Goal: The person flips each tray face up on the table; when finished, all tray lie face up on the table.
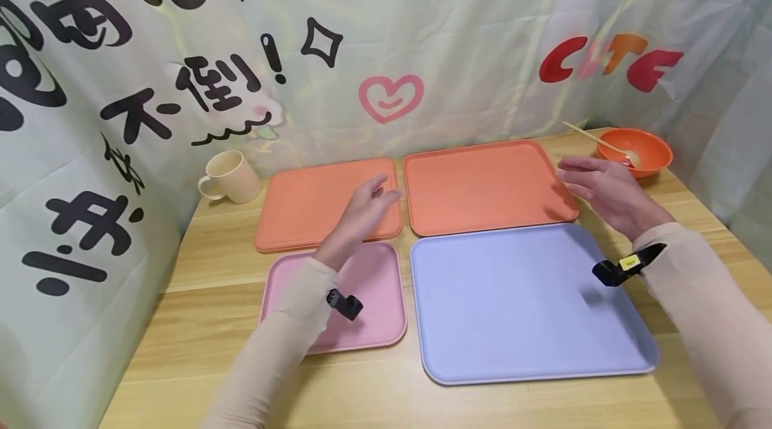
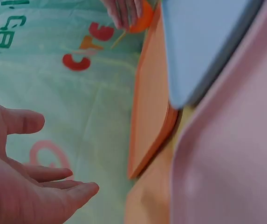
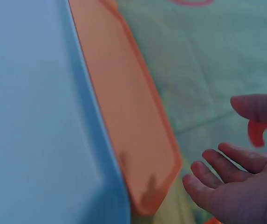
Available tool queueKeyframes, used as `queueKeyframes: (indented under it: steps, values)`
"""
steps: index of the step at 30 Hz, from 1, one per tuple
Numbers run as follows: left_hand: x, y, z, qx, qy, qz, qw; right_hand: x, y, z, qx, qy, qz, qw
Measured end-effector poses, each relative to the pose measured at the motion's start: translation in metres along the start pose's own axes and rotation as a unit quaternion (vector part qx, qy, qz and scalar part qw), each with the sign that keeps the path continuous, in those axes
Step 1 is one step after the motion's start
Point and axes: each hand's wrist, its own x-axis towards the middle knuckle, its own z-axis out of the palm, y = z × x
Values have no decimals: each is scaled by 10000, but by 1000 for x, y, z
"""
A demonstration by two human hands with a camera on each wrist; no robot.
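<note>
So both hands are up over the desk (image 1: pixel 199 335) with a wide grip. The left hand (image 1: pixel 362 221) is a bit hard to read from the head view, but the left wrist cam clears it up: thumb well apart from the fingers, palm side showing. Same deal with the right hand (image 1: pixel 615 198). From the head cam its fingers kinda bunch together, while its own wrist cam shows the thumb clearly away from four loosely spread fingers.

Layout is easiest from the head view: left orange tray (image 1: pixel 307 204) and right orange tray (image 1: pixel 476 191) at the back, pink tray (image 1: pixel 376 301) and blue tray (image 1: pixel 519 308) in front. Left hand's over the pink and left orange ones, right hand's by the right orange tray's outer edge, near the orange bowl (image 1: pixel 654 147) with a pale-handled utensil (image 1: pixel 594 137) in it.

Only the head cam gets the whole mug (image 1: pixel 236 177), back left. Left wrist cam catches the right hand in front of the bowl. Right wrist cam is mostly blue tray, plus dark shadows on the right orange tray's corner.
</note>
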Motion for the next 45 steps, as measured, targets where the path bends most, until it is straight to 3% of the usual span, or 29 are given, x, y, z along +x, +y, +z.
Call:
queueKeyframes:
  steps: [9, 19, 24, 35, 39, 45]
  values:
    - [-23, -16, -61, 562, 364, -5, 9978, -7, -22, 47, -1156, -380, -230, 9923]
    - [-35, -37, -122, 1229, 636, -180, 9902, 1, -32, 115, -1840, -885, -637, 9769]
    - [-36, -49, -147, 1591, 722, -288, 9842, 10, -32, 150, -1966, -1213, -582, 9712]
    - [-29, -72, -185, 1829, 889, -934, 9746, 44, -23, 212, -1599, -1616, -530, 9724]
    - [-23, -79, -192, 1714, 867, -1223, 9737, 55, -18, 228, -1531, -1601, -460, 9741]
    - [-13, -93, -193, 1581, 744, -1400, 9746, 71, -13, 244, -1807, -1410, -148, 9733]
